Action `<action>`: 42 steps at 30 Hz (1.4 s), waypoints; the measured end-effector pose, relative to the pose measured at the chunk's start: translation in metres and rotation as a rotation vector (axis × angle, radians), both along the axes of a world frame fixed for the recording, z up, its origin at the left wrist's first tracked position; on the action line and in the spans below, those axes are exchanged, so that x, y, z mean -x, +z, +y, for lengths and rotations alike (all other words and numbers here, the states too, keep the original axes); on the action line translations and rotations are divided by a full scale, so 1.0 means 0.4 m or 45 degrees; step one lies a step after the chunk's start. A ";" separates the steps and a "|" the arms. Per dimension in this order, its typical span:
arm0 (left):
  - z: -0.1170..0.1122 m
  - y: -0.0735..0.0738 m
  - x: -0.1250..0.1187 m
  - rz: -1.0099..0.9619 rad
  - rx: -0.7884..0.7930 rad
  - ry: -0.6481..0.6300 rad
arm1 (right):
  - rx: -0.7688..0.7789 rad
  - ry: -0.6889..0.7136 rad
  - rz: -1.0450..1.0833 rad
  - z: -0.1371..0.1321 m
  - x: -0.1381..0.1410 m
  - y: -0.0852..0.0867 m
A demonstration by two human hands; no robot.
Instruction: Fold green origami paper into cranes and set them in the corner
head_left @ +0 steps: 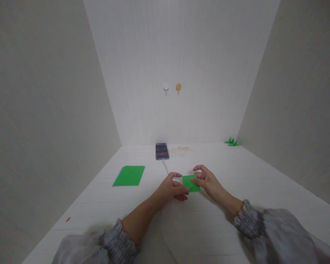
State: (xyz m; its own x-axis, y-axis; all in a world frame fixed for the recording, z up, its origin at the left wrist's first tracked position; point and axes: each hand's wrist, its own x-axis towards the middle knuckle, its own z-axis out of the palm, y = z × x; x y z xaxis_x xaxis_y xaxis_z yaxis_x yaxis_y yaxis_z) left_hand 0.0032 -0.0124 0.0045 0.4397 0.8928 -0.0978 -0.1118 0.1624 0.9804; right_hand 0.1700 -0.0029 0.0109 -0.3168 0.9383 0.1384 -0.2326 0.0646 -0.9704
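And here the left hand [172, 189] and right hand [209, 182] both pinch green paper [193, 187], likely light, crease-prone, best gripped by its edges.

A white table [203, 227] carries green sheets [129, 176] and a red scrap [68, 219].

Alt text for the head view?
A left hand and a right hand hold a small green paper square at a white table. A larger flat green paper sheet lies to the left; a dark, pixelated rectangular object and spiky green pieces lie at the back.
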 end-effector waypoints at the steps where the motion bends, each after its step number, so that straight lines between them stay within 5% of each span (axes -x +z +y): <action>1: 0.000 -0.001 -0.002 0.006 0.010 -0.025 | 0.003 0.007 -0.001 -0.002 0.003 -0.002; 13: -0.005 0.012 0.004 -0.141 -0.117 -0.084 | -0.033 0.059 -0.029 0.000 0.004 0.000; 23: 0.016 -0.027 -0.009 -0.064 -0.038 0.005 | 0.009 0.191 -0.099 -0.001 0.019 -0.024; 42: -0.006 0.001 -0.012 -0.167 0.000 -0.085 | -0.011 0.225 -0.061 -0.001 0.017 -0.018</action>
State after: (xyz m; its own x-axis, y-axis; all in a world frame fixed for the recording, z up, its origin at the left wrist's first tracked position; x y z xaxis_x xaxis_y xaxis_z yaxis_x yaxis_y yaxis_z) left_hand 0.0079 -0.0150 0.0049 0.5070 0.8612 -0.0357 -0.2279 0.1739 0.9580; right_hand 0.1634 -0.0033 0.0038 -0.4832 0.8662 0.1272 -0.1949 0.0352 -0.9802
